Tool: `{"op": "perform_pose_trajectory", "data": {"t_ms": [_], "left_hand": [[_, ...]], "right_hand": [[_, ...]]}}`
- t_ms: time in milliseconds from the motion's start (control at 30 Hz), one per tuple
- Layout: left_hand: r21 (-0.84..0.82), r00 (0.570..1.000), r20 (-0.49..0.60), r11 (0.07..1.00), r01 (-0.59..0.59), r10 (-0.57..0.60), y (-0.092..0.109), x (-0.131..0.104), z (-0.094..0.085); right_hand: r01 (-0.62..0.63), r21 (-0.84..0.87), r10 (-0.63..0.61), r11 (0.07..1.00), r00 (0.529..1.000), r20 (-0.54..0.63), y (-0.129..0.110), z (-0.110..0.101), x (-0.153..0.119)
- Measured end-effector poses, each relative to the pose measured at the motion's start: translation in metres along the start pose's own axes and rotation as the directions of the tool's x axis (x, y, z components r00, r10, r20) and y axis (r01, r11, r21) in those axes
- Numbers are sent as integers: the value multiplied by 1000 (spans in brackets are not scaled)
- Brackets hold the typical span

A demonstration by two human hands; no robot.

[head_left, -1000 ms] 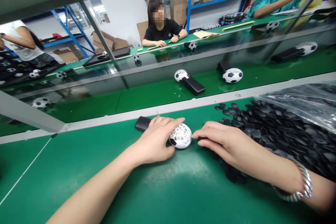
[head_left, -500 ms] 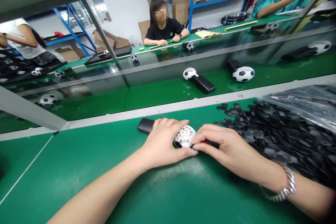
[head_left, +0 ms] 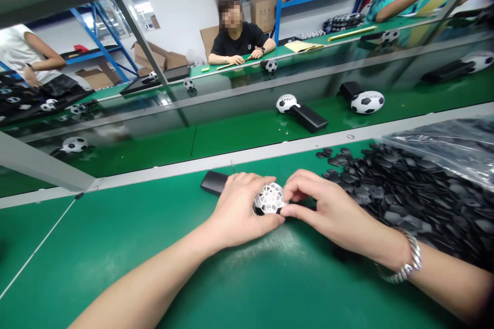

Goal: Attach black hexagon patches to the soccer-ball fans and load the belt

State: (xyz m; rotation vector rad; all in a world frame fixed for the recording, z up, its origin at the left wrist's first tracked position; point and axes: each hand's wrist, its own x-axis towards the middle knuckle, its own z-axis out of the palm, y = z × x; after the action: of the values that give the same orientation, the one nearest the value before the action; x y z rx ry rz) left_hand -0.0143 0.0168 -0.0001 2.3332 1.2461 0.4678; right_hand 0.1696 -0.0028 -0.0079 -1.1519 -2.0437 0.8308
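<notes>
Left hand (head_left: 243, 211) closed round white latticed ball (head_left: 269, 198) on green desk (head_left: 185, 272); right hand (head_left: 328, 211) pinching at its edge, any piece hidden.
Likely light, stiff plastic, smooth; openwork perhaps fragile, so grip the rim. Black handle (head_left: 213, 182) beyond, black pieces (head_left: 397, 195) rightward.

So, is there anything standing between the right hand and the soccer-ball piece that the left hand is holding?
Nothing visible does: the right hand has its fingers at the right edge of the soccer-ball piece. The left hand wraps the opposite side, and the black pieces lie farther right.
</notes>
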Motion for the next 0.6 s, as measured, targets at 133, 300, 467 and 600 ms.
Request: {"op": "perform_pose_trajectory", "data": {"t_ms": [133, 300, 467, 600], "left_hand": [[-18, 999, -19, 999, -28, 27, -2, -2, 2], [-24, 996, 17, 996, -84, 84, -7, -2, 0], [-35, 978, 171, 993, -115, 119, -6, 0, -14], [-27, 965, 258, 999, -33, 39, 0, -7, -15]], "right_hand": [[-64, 7, 64, 998, 998, -16, 9, -2, 4], [-131, -427, 100, 895, 990, -95, 36, -21, 13], [-94, -516, 142, 851, 988, 56, 46, -23, 12], [-46, -500, 135, 865, 981, 143, 41, -27, 5]]}}
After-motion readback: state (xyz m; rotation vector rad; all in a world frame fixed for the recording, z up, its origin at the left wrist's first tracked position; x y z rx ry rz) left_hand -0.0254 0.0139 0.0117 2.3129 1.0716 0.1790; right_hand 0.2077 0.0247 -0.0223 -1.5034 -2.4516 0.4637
